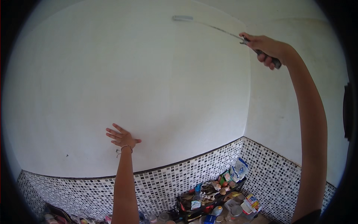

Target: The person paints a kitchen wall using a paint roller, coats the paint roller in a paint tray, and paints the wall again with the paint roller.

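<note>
My right hand [265,51] is raised at the upper right, fingers closed around the dark handle of a paint roller [183,18]. A thin metal rod runs left from the handle to the pale roller sleeve, which lies against the upper part of a white wall [156,84]. Lower down and left of centre, my left hand [122,137] is spread on the same wall, empty, fingers apart. A bracelet [127,146] circles that wrist. Just below this hand, a small dark mark with a bit of wire or string shows on the wall.
Black, grey and white mosaic tiles [167,182] cover the lower wall, under a dark edge. A black rack [201,210] at the bottom right holds food items and packets. Beside it stand plastic containers [234,212] and a plastic bag [240,169]. More household items line the bottom edge.
</note>
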